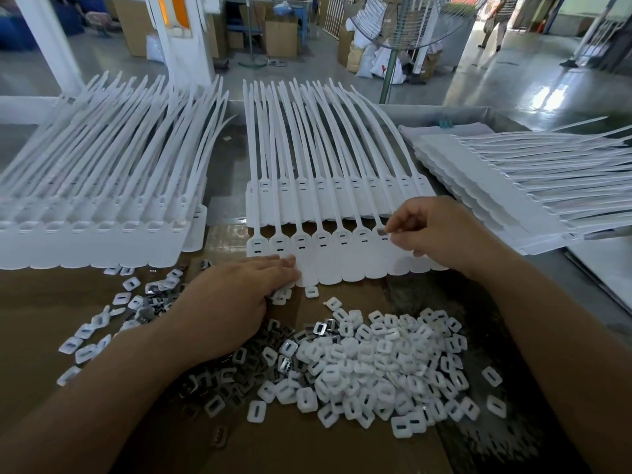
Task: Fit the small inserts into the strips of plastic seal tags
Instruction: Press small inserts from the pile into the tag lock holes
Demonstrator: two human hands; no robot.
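A strip of white plastic seal tags (345, 265) lies in front of me on top of another strip, tails pointing away. Several of its square heads on the left hold dark inserts. My right hand (441, 230) pinches a small insert at the head near the strip's right end. My left hand (236, 302) lies flat, fingertips pressing the strip's lower left edge; some white caps show under its fingers. A heap of white plastic caps (386, 364) and dark metal inserts (222, 381) is spread on the brown cardboard (30, 319) below.
A stack of tag strips (95, 206) lies at the left and another stack (513, 179) at the right. Loose caps (99, 323) scatter to the left of my left hand. Behind the table are a standing fan (410, 22), boxes and a walking person (499, 18).
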